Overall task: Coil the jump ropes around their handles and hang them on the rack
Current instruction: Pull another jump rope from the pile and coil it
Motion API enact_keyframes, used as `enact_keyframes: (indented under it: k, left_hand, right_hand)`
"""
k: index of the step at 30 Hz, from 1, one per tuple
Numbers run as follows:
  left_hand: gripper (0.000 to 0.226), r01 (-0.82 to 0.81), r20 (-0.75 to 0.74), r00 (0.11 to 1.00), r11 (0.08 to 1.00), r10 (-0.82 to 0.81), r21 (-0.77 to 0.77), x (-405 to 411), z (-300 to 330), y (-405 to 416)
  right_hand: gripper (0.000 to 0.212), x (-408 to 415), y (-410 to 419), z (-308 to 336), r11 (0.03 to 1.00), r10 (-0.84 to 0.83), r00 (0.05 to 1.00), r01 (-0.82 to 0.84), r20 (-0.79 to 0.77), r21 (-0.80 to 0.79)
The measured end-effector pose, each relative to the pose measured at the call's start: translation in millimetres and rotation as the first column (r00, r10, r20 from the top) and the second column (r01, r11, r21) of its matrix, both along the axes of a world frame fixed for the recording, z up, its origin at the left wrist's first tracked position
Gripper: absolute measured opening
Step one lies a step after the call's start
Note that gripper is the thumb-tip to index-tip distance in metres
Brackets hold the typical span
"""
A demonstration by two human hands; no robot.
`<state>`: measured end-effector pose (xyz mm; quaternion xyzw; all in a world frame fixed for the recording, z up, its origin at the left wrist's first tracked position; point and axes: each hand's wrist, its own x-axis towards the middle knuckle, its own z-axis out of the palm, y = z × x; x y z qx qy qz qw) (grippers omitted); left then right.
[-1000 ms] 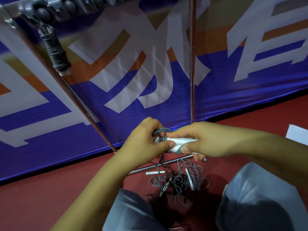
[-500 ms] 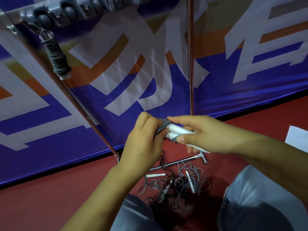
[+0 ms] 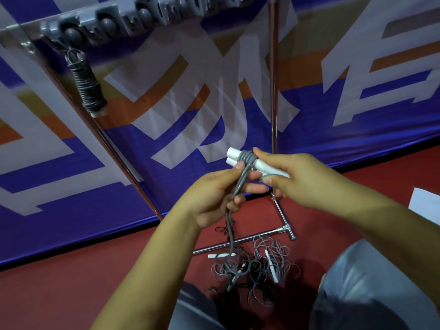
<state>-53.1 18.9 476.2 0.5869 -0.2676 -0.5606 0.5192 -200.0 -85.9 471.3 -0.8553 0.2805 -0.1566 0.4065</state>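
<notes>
My right hand [image 3: 295,177] grips a pair of white jump rope handles [image 3: 259,164] held side by side, with a few turns of grey rope [image 3: 247,158] wound round them near their far end. My left hand [image 3: 214,194] pinches that grey rope just below the handles, and the rope runs down from it to the floor. A tangled pile of grey ropes with white handles [image 3: 257,267] lies on the red floor between my knees. One coiled jump rope [image 3: 89,89] hangs from the grey rack [image 3: 133,22] at the upper left.
The rack stands on thin metal poles [image 3: 273,91] with a chrome foot bar [image 3: 240,241] on the red floor. A blue, white and orange banner [image 3: 357,115] covers the wall behind. A white sheet [image 3: 426,206] lies at the right edge. My knees [image 3: 371,289] fill the lower frame.
Both hands have risen with the handles. Several turns of grey rope now sit round the handles' far end, and my left hand has dropped below them, holding the rope taut.
</notes>
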Motion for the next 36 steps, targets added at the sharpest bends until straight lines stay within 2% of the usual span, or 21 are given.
enact_keyframes:
  k: [1,4,8,11,14,18,22,24,28,33,36]
  left_hand:
    - [0.036,0.032,-0.090,0.995,0.999,-0.032,0.000,3,0,-1]
    - [0.029,0.066,-0.228,0.971,0.997,-0.071,-0.032,6,2,-4]
    - [0.013,0.111,-0.360,0.917,0.978,-0.168,-0.175,12,1,-6]
    - [0.013,0.164,-0.290,0.927,0.953,-0.237,-0.256,15,2,0]
    - [0.013,0.131,-0.196,0.965,0.967,-0.176,-0.220,14,5,8]
    - [0.022,0.099,-0.149,0.979,0.965,-0.138,-0.242,16,0,18]
    - [0.007,0.088,-0.113,0.987,0.968,-0.117,-0.235,11,0,24]
    - [0.020,0.089,-0.100,0.988,0.967,-0.115,-0.239,11,0,26]
    - [0.016,0.089,-0.048,0.993,0.962,-0.105,-0.260,13,0,27]
    - [0.013,0.042,0.185,0.983,0.972,0.002,-0.231,16,-6,29]
    - [0.015,-0.006,0.282,0.955,0.960,0.088,-0.281,16,-4,30]
  right_hand:
    - [0.060,-1,-2,3,1.000,-0.001,1.000,0.000,-0.017,-0.028]
    - [0.059,-1,-2,11,0.995,0.019,0.998,-0.024,-0.053,-0.099]
    - [0.059,1,-5,18,0.999,0.015,1.000,-0.016,-0.010,-0.046]
    - [0.060,-1,-7,20,0.993,0.038,0.994,-0.049,0.099,0.106]
    - [0.057,-4,0,23,0.964,0.033,0.982,-0.081,0.188,0.252]
    - [0.038,-10,6,26,0.897,0.028,0.965,-0.139,0.260,0.419]
    - [0.033,-14,10,27,0.866,0.037,0.956,-0.175,0.289,0.468]
    - [0.033,-15,11,28,0.847,0.040,0.949,-0.197,0.312,0.494]
    - [0.039,-17,9,29,0.802,0.035,0.932,-0.242,0.362,0.546]
    - [0.037,-21,0,31,0.747,0.053,0.933,-0.274,0.357,0.606]
    - [0.032,-20,-3,29,0.703,0.071,0.926,-0.310,0.370,0.640]
